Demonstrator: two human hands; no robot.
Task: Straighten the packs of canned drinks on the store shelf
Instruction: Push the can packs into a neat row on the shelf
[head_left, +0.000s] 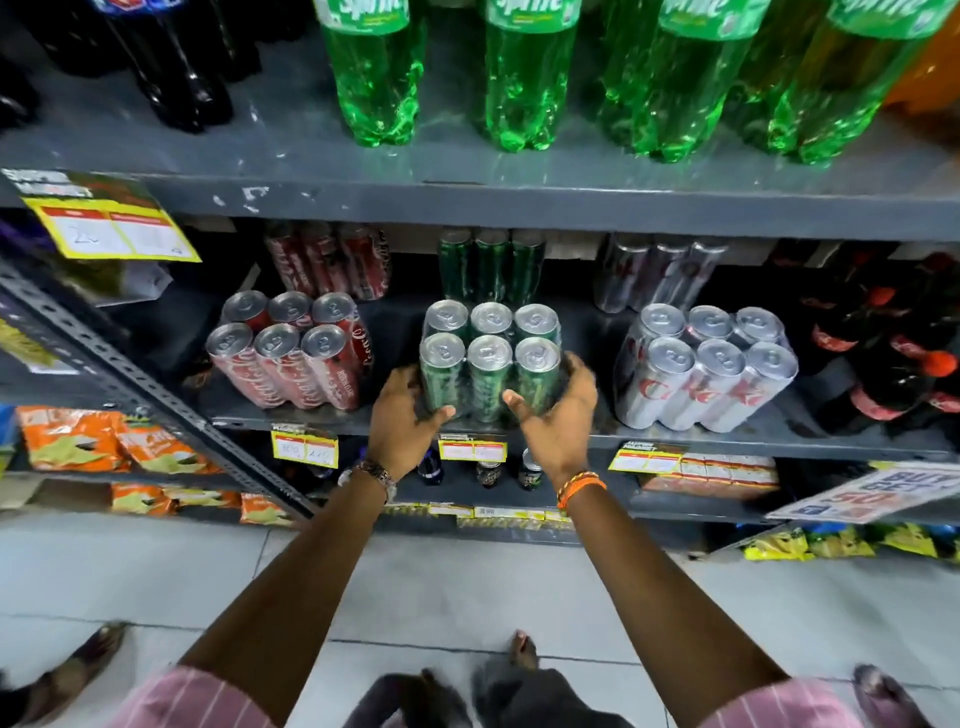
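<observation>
A shrink-wrapped pack of green cans (491, 358) stands at the front middle of the grey shelf (779, 439). My left hand (402, 421) grips its lower left side and my right hand (558, 415) grips its lower right side, fingers wrapped round the cans. Left of it a pack of red cola cans (291, 353) sits turned at an angle. To the right a pack of silver cans (706, 369) also sits askew. Behind each front pack stands another pack of the same colour, partly in shadow.
Green soda bottles (524, 78) and dark bottles (171, 62) fill the shelf above. Dark cola bottles (883, 353) stand at the right end of the can shelf. Yellow price tags (472, 449) hang on the shelf edge. Snack bags (104, 441) sit lower left.
</observation>
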